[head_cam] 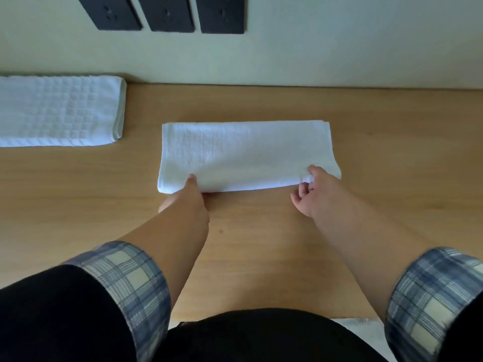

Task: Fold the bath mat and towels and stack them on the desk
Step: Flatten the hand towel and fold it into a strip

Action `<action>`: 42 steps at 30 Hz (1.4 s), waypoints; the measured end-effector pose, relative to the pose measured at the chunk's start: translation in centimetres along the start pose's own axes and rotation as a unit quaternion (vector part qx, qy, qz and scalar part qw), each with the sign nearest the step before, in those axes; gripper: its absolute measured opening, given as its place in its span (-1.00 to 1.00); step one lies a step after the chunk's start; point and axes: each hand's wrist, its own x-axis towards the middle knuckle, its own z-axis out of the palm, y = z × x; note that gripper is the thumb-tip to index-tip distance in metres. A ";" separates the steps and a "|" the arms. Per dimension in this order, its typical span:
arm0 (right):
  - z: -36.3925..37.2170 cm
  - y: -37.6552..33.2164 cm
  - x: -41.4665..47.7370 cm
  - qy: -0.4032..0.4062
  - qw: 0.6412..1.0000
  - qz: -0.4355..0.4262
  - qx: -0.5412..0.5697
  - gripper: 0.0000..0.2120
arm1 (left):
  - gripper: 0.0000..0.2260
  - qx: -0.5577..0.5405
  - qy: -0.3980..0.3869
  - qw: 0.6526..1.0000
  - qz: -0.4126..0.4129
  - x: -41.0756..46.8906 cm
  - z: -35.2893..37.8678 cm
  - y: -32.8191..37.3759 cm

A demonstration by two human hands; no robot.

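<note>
Towel [245, 152], white and folded into a long rectangle, lies flat near the middle of the wooden counter [261, 244], its long side running left to right. Left hand [187, 202] grips the near left corner of the towel: the thumb rests on top of the cloth and the fingers are hidden beneath the edge. Right hand [315, 193] pinches the near right corner, thumb on top and cloth bunched slightly between thumb and fingers; the remaining fingers curl loosely below the edge. Both corners are held at counter level, and the far edge lies flat.

Bath mat [60, 111], white with a raised square pattern, sits folded at the far left of the counter, close against the wall [339, 48] and well apart from the towel. Its left portion runs out of view.

Three dark outlet plates [167, 14] are mounted on the wall above the counter. Both forearms are bare from rolled plaid cuffs [130, 280] with dark sleeves behind them. A dark garment fills the bottom of the view at the near counter edge.
</note>
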 end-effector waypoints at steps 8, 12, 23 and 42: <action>1.2 -1.5 -2.0 -0.136 0.983 -0.050 0.115 -0.72 | -0.89 -0.199 -0.051 0.977 -0.057 -2.5 0.2 4.2; 2.7 -1.4 -5.1 -0.176 0.972 -0.058 0.143 -0.68 | -0.83 -0.235 -0.067 0.968 -0.056 -4.1 -2.0 7.1; 13.4 5.4 -15.1 -0.357 0.904 -0.010 0.237 -0.70 | -0.86 -0.318 -0.155 0.935 0.023 -2.9 -12.9 21.9; 38.3 23.6 -14.5 -0.311 0.925 -0.027 0.218 -0.59 | -0.70 -0.295 -0.226 0.928 0.031 20.0 -25.7 41.6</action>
